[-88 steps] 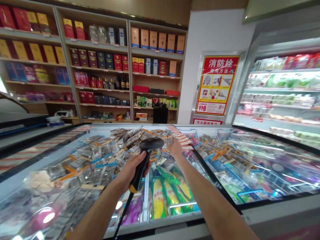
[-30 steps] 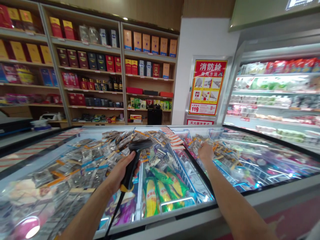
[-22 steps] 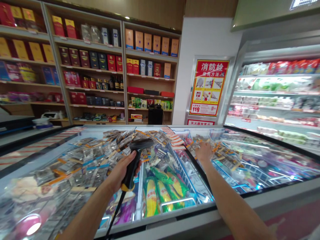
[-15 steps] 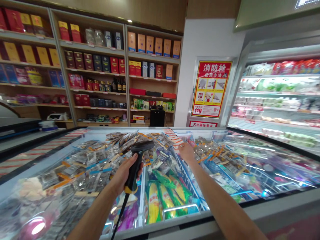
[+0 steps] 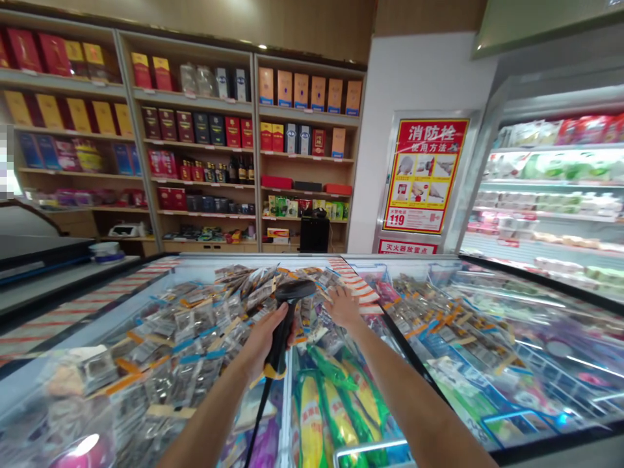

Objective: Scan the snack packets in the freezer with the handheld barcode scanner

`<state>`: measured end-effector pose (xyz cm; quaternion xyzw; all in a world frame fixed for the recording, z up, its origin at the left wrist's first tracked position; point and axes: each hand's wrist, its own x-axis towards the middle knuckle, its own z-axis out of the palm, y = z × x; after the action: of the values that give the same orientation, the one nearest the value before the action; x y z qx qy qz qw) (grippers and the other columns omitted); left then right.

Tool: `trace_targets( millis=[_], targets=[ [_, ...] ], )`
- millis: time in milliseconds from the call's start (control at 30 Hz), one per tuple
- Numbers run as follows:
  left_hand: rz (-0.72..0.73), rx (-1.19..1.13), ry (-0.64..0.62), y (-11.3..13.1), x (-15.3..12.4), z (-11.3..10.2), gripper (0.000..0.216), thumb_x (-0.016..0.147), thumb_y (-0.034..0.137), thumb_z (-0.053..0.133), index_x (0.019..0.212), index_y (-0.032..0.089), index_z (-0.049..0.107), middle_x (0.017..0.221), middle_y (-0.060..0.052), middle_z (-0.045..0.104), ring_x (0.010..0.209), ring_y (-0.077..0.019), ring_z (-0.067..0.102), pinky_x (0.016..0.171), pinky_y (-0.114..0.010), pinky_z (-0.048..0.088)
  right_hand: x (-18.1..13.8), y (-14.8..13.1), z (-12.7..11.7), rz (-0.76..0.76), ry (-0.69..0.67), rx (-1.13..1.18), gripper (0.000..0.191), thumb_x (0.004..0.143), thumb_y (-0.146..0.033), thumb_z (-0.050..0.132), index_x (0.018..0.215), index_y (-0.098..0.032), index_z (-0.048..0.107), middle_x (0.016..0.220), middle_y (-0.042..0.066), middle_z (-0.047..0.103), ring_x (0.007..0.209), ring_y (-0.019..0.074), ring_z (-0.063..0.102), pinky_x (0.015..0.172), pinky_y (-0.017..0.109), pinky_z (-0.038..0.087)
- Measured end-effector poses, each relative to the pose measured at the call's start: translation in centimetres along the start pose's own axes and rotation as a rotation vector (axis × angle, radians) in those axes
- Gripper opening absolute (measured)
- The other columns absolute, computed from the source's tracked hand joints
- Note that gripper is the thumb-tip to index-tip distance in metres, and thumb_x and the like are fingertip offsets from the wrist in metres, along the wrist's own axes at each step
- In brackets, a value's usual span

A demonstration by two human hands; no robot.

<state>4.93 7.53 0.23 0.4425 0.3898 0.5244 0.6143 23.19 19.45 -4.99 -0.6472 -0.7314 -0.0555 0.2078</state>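
My left hand [image 5: 266, 341] is wrapped around the handle of a black barcode scanner [image 5: 283, 328], its head pointing forward over the freezer. A black cable hangs from the scanner's yellow-trimmed base. My right hand [image 5: 344, 307] is stretched forward with fingers apart and nothing visible in it. It is over or against small bagged items, beside the red-and-white striped strip [image 5: 359, 286] of the freezer lid; whether it touches them I cannot tell. Below my arms lie green-and-yellow bags of corn [image 5: 312, 416]. Many clear packets with orange and blue bands [image 5: 185, 344] fill the left section.
A dark lid edge [image 5: 414, 357] runs diagonally right of my right arm. Beyond it, blue wire baskets [image 5: 511, 416] hold more packets under glass. Shelves of boxed goods [image 5: 205, 130] stand behind, with a red poster [image 5: 424, 175] and a lit chiller [image 5: 550, 208] on the right.
My right hand has left the striped strip and moved left over the packets, its fingers spreading. A dark lid edge now shows right of it. The scanner stays in my left hand.
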Motion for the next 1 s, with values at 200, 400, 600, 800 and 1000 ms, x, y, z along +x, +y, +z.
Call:
trace_targets(
  millis=[200, 400, 600, 800, 1000],
  targets=[
    [-0.011, -0.020, 0.011, 0.0, -0.2, -0.7, 0.037, 0.065, 0.051, 0.055, 0.062, 0.014, 0.052, 0.054, 0.000, 0.054, 0.041, -0.0075, 0.047, 0.040, -0.019, 0.033, -0.6, 1.4, -0.7, -0.169, -0.081, 0.150, 0.029, 0.081, -0.035, 0.040, 0.087, -0.018, 0.062, 0.094, 0.005, 0.061, 0.094, 0.0168, 0.051, 0.080, 0.025, 0.035],
    [-0.013, -0.004, -0.020, 0.0, -0.4, -0.8, 0.037, 0.067, 0.051, 0.054, 0.064, 0.014, 0.052, 0.054, 0.000, 0.055, 0.042, -0.0078, 0.047, 0.041, -0.019, 0.033, -2.3, 0.9, -2.0, 0.172, 0.132, 0.029, 0.035, 0.073, -0.044, 0.049, 0.087, -0.015, 0.062, 0.094, 0.011, 0.058, 0.095, 0.0240, 0.050, 0.078, 0.033, 0.036],
    [-0.034, 0.047, -0.105, 0.3, -1.1, -0.4, 0.036, 0.069, 0.050, 0.052, 0.064, 0.014, 0.054, 0.054, -0.001, 0.054, 0.042, -0.0085, 0.046, 0.040, -0.020, 0.033, -3.3, -0.1, -1.6, 0.283, 0.049, 0.000, 0.046, 0.071, -0.050, 0.049, 0.097, -0.013, 0.058, 0.104, 0.015, 0.055, 0.104, 0.0309, 0.044, 0.082, 0.045, 0.033],
    [-0.038, 0.053, -0.166, 0.7, -1.5, -0.5, 0.034, 0.069, 0.047, 0.053, 0.066, 0.013, 0.056, 0.059, -0.002, 0.056, 0.044, -0.0091, 0.048, 0.041, -0.021, 0.035, -3.4, 0.2, -1.5, 0.238, 0.045, 0.280, 0.041, 0.070, -0.034, 0.053, 0.108, -0.019, 0.051, 0.097, 0.007, 0.062, 0.097, 0.0229, 0.053, 0.081, 0.033, 0.037],
    [-0.053, 0.075, -0.155, 0.5, -1.5, -0.5, 0.034, 0.068, 0.047, 0.054, 0.064, 0.014, 0.055, 0.054, 0.000, 0.054, 0.042, -0.0095, 0.048, 0.040, -0.021, 0.035, -3.0, 2.6, -0.9, 0.335, 0.226, 0.671, 0.037, 0.069, -0.020, 0.044, 0.105, -0.016, 0.051, 0.091, 0.004, 0.064, 0.083, 0.0176, 0.058, 0.071, 0.026, 0.043]
  ],
)
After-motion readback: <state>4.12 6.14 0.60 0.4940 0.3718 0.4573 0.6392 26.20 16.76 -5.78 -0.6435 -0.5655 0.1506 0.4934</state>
